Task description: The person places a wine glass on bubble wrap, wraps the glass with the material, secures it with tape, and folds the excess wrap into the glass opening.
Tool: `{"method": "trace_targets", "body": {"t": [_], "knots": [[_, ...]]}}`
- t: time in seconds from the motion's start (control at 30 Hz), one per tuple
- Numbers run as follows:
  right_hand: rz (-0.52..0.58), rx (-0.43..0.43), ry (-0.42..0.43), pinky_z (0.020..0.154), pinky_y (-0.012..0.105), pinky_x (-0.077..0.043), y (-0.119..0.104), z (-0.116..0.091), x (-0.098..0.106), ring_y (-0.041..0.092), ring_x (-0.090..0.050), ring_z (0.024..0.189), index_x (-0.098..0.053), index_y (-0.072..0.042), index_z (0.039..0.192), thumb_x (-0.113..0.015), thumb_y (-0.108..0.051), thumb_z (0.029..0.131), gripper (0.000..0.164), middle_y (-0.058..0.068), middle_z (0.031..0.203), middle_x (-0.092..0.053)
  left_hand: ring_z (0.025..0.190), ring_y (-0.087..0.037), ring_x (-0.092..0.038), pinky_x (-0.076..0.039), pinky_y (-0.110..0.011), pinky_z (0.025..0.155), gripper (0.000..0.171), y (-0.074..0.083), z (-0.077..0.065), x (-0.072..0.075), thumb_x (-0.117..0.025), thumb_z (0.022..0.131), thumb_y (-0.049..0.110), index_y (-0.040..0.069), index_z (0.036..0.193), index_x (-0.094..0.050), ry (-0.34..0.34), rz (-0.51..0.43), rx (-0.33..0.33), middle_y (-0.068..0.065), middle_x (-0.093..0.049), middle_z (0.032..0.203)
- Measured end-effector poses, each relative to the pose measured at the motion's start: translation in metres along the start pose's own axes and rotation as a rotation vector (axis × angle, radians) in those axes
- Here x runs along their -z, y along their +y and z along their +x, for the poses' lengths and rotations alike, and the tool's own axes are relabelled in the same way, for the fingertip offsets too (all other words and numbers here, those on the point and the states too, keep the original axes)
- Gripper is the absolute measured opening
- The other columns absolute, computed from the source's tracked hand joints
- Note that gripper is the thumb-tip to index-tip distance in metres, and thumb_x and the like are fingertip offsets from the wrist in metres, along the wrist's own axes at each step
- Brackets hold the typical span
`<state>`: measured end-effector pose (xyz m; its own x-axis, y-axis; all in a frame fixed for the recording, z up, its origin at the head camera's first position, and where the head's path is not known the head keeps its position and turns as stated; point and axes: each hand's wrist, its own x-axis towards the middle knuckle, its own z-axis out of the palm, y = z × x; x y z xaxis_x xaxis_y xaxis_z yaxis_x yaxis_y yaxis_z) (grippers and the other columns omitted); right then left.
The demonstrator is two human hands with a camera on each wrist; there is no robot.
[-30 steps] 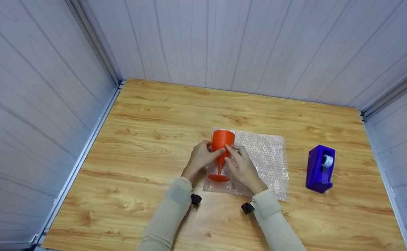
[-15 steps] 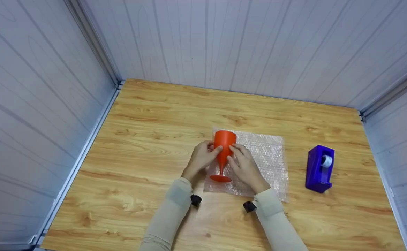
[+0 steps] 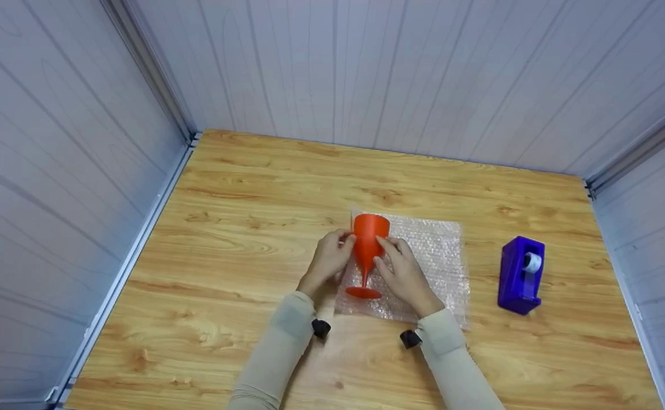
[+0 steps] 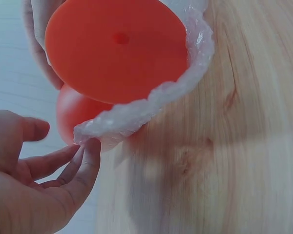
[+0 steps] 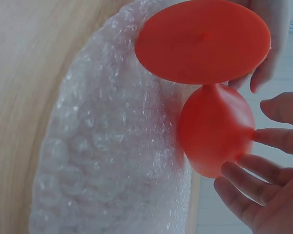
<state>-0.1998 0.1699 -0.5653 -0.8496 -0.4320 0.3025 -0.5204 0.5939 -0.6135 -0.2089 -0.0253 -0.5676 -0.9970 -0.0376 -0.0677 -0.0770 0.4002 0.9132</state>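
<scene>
Showing only in head view: tape dispenser [image 3: 513, 279], right of goblet [image 3: 367, 251].

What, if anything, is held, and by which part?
No clear grip: the right hand touches the goblet's bowl, the left hand the bubble wrap's edge.

Shows orange-red goblet [image 4: 107, 73], base [image 4: 119, 61] twd cam, bowl [image 4: 79, 109] partly hidden behind it. Has bubble wrap [image 4: 158, 98] curving along base's lower R edge. Includes L hand [image 4: 36, 187] at lower L, fingertips [image 4: 91, 146] touching wrap's end; part of R hand [image 4: 40, 29], top L, partly behind base; wood tabletop [image 4: 224, 146] on R.
</scene>
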Motion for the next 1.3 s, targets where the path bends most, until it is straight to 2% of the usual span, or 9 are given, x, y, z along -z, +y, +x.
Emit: {"method": "trace_targets", "body": {"t": [0.17, 0.37, 0.53, 0.73, 0.87, 1.07, 1.3], "knots": [[0.003, -0.01, 0.001, 0.099, 0.046, -0.048, 0.003, -0.002, 0.003, 0.033, -0.058, 0.113, -0.054, 0.004, 0.139, -0.066, -0.012, 0.097, 0.047, 0.019, 0.127, -0.054, 0.097, -0.024, -0.066, -0.055, -0.035, 0.083, 0.027, -0.002, 0.0, -0.002, -0.052, 0.101, 0.005, -0.002, 0.122, -0.069, 0.031, 0.005, -0.053, -0.015, -0.069, 0.113], [0.01, -0.051, -0.016, 0.098, 0.047, -0.049, 0.005, -0.005, 0.006, 0.033, -0.059, 0.114, -0.054, 0.002, 0.14, -0.066, -0.012, 0.097, 0.047, 0.018, 0.129, -0.055, 0.092, -0.022, -0.067, -0.056, -0.031, 0.08, 0.024, -0.007, 0.002, -0.007, -0.06, 0.097, -0.001, 0.0, 0.118, -0.071, 0.062, -0.049, -0.071, -0.013, -0.071, 0.107], [0.021, -0.037, 0.001, 0.096, 0.045, -0.051, 0.007, -0.005, 0.007, 0.032, -0.06, 0.112, -0.055, 0.003, 0.137, -0.066, -0.009, 0.095, 0.045, 0.017, 0.126, -0.057, 0.088, -0.022, -0.068, -0.057, -0.032, 0.079, 0.022, -0.01, 0.003, -0.01, -0.065, 0.094, 0.001, 0.001, 0.116, -0.072, 0.071, -0.109, -0.065, -0.01, -0.07, 0.102], [0.042, -0.061, -0.013, 0.099, 0.046, -0.048, 0.012, -0.006, 0.009, 0.032, -0.058, 0.118, -0.056, -0.002, 0.138, -0.065, -0.008, 0.096, 0.044, 0.016, 0.128, -0.057, 0.098, -0.025, -0.07, -0.056, -0.035, 0.086, 0.023, -0.007, 0.002, -0.011, -0.065, 0.095, 0.004, 0.003, 0.118, -0.071, 0.046, -0.184, -0.021, -0.014, -0.069, 0.116], [0.062, -0.086, -0.018, 0.1, 0.048, -0.048, 0.015, -0.009, 0.013, 0.035, -0.059, 0.118, -0.053, -0.001, 0.141, -0.066, -0.007, 0.096, 0.048, 0.018, 0.129, -0.059, 0.103, -0.027, -0.069, -0.056, -0.035, 0.088, 0.023, -0.005, 0.002, -0.013, -0.066, 0.096, 0.005, 0.003, 0.118, -0.07, 0.02, -0.231, -0.013, -0.017, -0.068, 0.119], [0.044, -0.067, -0.019, 0.099, 0.049, -0.048, 0.021, -0.013, 0.014, 0.036, -0.06, 0.115, -0.049, 0.003, 0.144, -0.066, -0.008, 0.096, 0.052, 0.02, 0.125, -0.061, 0.102, -0.028, -0.069, -0.056, -0.034, 0.087, 0.026, -0.003, 0.003, -0.017, -0.068, 0.094, 0.002, 0.0, 0.12, -0.069, 0.017, -0.227, -0.081, -0.017, -0.067, 0.121], [0.038, -0.054, 0.013, 0.1, 0.052, -0.046, 0.026, -0.016, 0.016, 0.037, -0.057, 0.115, -0.052, 0.002, 0.142, -0.066, -0.003, 0.093, 0.051, 0.019, 0.123, -0.063, 0.101, -0.027, -0.068, -0.056, -0.032, 0.087, 0.033, -0.001, 0.003, -0.02, -0.068, 0.094, 0.002, 0.003, 0.127, -0.067, 0.01, -0.158, -0.134, -0.014, -0.065, 0.124]]}}
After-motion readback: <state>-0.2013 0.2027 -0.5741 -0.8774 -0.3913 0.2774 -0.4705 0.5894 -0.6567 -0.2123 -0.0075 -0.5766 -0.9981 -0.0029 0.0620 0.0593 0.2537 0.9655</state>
